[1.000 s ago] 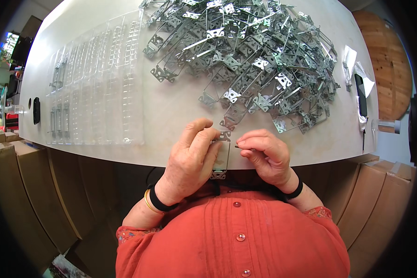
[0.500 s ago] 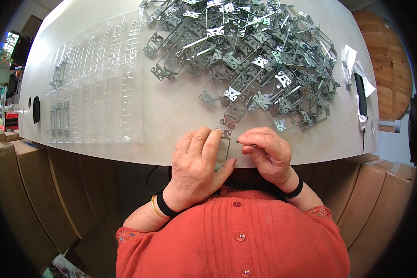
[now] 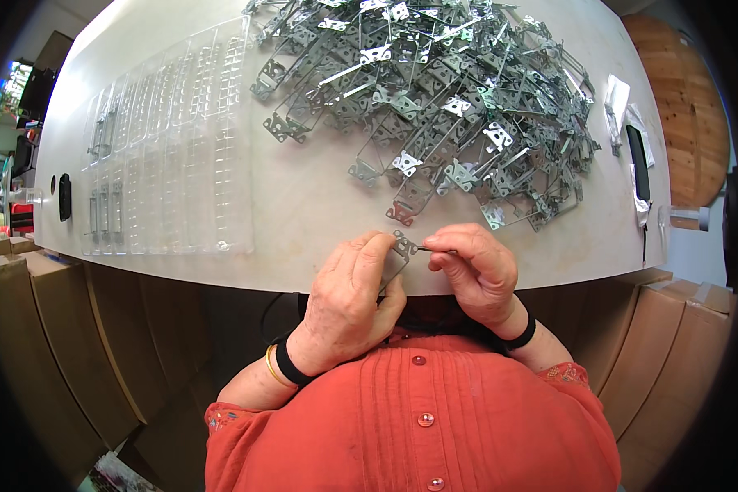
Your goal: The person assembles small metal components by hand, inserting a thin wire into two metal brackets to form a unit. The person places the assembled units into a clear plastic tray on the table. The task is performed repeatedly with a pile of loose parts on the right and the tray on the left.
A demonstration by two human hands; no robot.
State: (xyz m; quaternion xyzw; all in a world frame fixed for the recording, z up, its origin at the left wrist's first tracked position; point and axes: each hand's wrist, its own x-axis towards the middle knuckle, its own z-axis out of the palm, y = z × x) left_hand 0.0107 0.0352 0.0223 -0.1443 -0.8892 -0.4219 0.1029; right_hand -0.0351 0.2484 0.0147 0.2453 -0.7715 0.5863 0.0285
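My left hand [image 3: 348,287] grips a thin metal bracket [image 3: 403,244] at the table's near edge, its holed end plate sticking out past the fingertips. Pinched in the fingers of my right hand [image 3: 477,266] is a slim dark rod-like tool [image 3: 428,249]. The tool's tip meets or lies very close to the bracket's end plate; most of its length is hidden in the hand. Beyond both hands spreads a large tangled pile of similar metal brackets [image 3: 435,98], the nearest one just past my fingertips.
A clear plastic tray [image 3: 197,189] with rows of slots lies at the left, several brackets in its left slots. A small black object [image 3: 65,197] is at the left edge. At the right are a black phone-like object [image 3: 638,164] and crumpled wrapping [image 3: 617,111]. Cardboard boxes [image 3: 656,353] flank me.
My left hand has closed more around the bracket and tilted it, bringing its end plate toward the tool. My right hand has barely moved.
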